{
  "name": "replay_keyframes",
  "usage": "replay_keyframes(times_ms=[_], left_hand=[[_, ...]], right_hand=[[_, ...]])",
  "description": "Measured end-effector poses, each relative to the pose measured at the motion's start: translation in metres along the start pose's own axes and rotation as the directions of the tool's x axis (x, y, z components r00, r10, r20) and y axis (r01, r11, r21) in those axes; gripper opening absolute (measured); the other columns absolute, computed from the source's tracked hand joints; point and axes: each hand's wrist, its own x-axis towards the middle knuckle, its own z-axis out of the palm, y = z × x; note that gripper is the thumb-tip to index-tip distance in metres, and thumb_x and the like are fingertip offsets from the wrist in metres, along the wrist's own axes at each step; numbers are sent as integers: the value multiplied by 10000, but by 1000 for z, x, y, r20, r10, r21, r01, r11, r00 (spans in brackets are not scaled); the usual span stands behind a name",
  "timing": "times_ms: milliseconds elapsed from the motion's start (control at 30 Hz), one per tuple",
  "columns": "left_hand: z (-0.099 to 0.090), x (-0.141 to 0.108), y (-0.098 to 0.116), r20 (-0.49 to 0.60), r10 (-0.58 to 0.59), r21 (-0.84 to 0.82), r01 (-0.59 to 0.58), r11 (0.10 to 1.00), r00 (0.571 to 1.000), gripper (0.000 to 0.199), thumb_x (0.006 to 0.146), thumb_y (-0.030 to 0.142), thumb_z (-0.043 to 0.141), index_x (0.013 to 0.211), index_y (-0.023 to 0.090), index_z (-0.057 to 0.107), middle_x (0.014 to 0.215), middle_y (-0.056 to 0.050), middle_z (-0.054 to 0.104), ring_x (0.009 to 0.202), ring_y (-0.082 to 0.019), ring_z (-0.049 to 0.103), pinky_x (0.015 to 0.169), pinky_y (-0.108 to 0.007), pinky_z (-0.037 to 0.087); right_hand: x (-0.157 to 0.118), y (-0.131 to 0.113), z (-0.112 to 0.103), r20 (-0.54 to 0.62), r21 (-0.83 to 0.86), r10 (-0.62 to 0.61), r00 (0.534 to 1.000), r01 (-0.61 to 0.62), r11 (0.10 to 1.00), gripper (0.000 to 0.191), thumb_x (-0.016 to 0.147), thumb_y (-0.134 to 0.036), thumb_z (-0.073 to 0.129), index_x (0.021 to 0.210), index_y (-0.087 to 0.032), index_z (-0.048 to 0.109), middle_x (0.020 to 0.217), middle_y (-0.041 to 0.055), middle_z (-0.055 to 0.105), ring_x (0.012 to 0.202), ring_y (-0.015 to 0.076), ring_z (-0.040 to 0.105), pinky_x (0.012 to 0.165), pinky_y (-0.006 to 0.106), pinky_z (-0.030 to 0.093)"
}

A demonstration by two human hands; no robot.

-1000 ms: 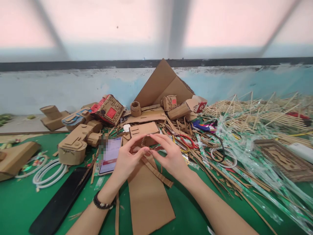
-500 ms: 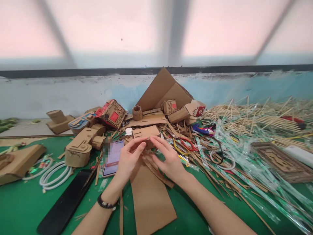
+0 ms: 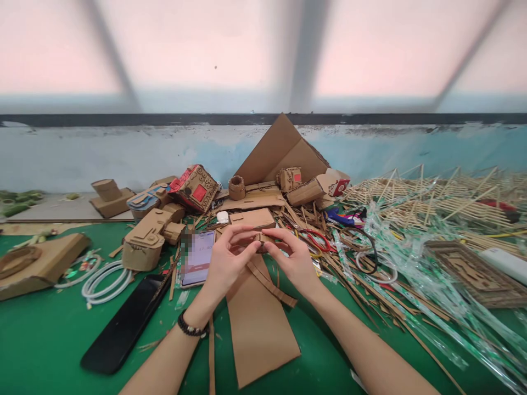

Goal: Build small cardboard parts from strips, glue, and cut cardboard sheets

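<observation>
Between the fingertips of both hands is a small curled cardboard piece (image 3: 262,239). My left hand (image 3: 230,260), with a dark beaded bracelet at the wrist, pinches its left side. My right hand (image 3: 293,263) pinches the right side, and the fingers partly cover the piece. A curved cardboard strip (image 3: 274,288) hangs below the fingers; whether it joins the small piece cannot be told. Beneath lies a flat cardboard sheet (image 3: 263,334) on the green table (image 3: 329,351). Just beyond the fingertips sits a cardboard box (image 3: 253,218).
A phone (image 3: 200,260) lies left of my left hand, near a black flat object (image 3: 123,323) and a cardboard camera model (image 3: 144,241). Scissors with red handles (image 3: 319,240), cardboard scraps and plastic wrap (image 3: 395,258) spread to the right. A large folded cardboard (image 3: 284,153) leans on the wall.
The fingertips of both hands have closed in around the small cardboard piece, which now shows between them. The view has shifted slightly, so the table items appear further right.
</observation>
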Motion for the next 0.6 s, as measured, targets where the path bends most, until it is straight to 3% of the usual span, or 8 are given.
replay_keyframes(times_ms=[167, 333, 600], left_hand=[[-1, 2, -4, 63, 64, -2, -64, 998, 996, 163, 877, 278, 799, 1019, 199, 791, 1022, -67, 817, 868, -196, 802, 812, -308, 681], [-3, 5, -8, 26, 193, 76, -195, 978, 981, 101, 860, 259, 816, 949, 212, 821, 1068, -79, 778, 980, -205, 773, 806, -291, 670], [-12, 8, -7, 84, 252, 115, -261, 958, 964, 60, 885, 205, 808, 939, 229, 816, 995, -67, 809, 974, -204, 772, 826, -291, 648]], right_hand=[[3, -1, -3, 28, 4, -8, 1000, 8, 1000, 201, 986, -364, 702, 1162, -290, 765, 1180, 60, 726, 1115, 211, 696, 881, 311, 644], [6, -1, -1, 29, 7, -15, 999, 14, 1000, 187, 981, -359, 701, 1131, -262, 758, 1128, 70, 733, 1042, 213, 710, 885, 338, 632], [4, 1, 3, 44, -7, 39, 998, -39, 999, 159, 965, -353, 711, 1083, -249, 730, 1088, 62, 723, 1020, 216, 704, 872, 344, 618]])
